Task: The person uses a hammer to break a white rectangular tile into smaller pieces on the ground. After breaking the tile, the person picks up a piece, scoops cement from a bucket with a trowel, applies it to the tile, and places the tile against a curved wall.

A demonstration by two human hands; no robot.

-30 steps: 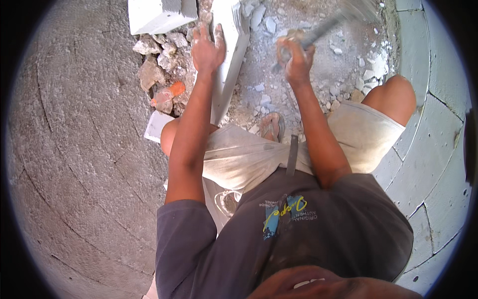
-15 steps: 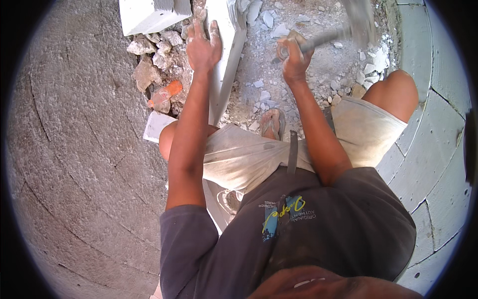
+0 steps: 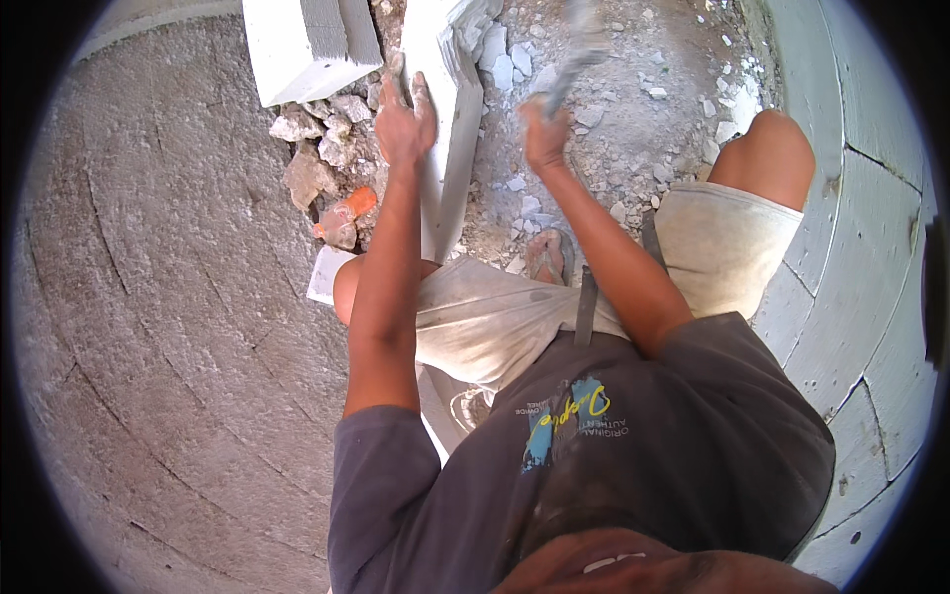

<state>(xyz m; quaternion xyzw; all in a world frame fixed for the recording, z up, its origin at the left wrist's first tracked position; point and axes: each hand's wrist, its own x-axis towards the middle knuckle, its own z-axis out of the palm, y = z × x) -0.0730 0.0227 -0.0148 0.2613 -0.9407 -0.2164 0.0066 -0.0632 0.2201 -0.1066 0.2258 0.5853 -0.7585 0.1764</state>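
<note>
The long white block (image 3: 453,168) lies just before 12 o'clock; the left hand (image 3: 406,129) rests along its left edge, probably steadying it. A second white block (image 3: 282,59) sits at 11. The blurred tool (image 3: 566,84) slants toward 1, gripped low, presumably for swing. Left fingers extend, parted; the right hand (image 3: 546,139) wraps the handle, elbow bent.

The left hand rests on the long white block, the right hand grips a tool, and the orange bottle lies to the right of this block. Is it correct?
One part is wrong: in the head view, the orange bottle lies to the left of the long white block. The rest stands.
</note>
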